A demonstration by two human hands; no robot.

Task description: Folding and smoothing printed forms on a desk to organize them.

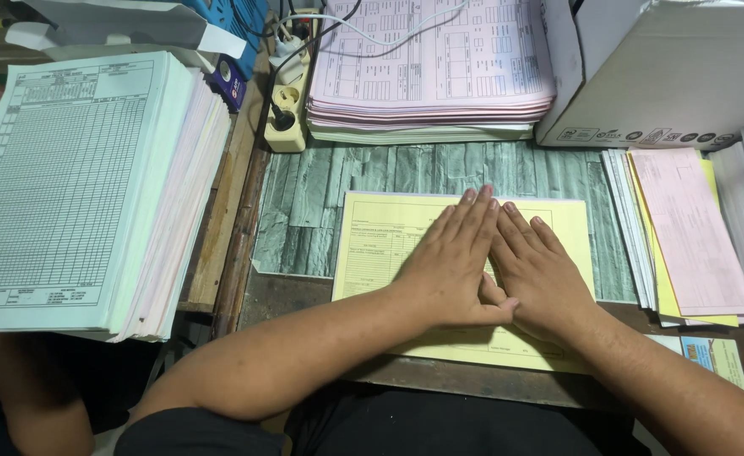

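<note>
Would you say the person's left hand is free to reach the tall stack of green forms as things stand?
Probably yes. The left hand lies flat on the yellow form holding nothing, and the tall stack of green forms sits on that side with nothing between them.

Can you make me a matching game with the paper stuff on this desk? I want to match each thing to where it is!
Things:
1. yellow form
2. tall green-topped paper stack
3. pink-edged form stack
4. white cardboard box

Places:
A. far left
B. top right corner
C. under both hands, left hand and right hand
D. top middle, beside the power strip

Pairs: 1-C, 2-A, 3-D, 4-B
</note>
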